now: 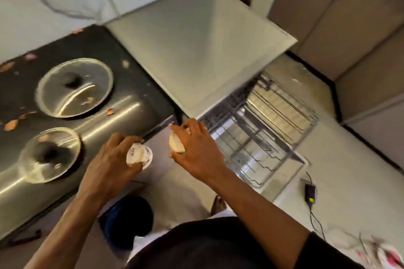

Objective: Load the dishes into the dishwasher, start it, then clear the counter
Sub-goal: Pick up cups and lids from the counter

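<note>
My left hand point(109, 164) grips a small white cup point(140, 156) with dark lettering, held just off the counter's front edge. My right hand point(196, 148) curls round a second pale cup point(176, 143) a little to the right, above the floor beside the dishwasher. The dishwasher point(196, 46) has a steel top, and its wire rack point(262, 137) is pulled out to the right of my right hand; the rack looks bare. Two glass lids lie on the black counter point(135, 94): a large one point(74, 87) and a smaller one point(50, 155).
Onion peel scraps point(11, 124) are scattered over the counter. A dark round bin point(129, 218) stands on the floor below my arms. A black charger with cable point(310, 192) lies on the floor to the right. Beige cabinets point(349, 28) line the far side.
</note>
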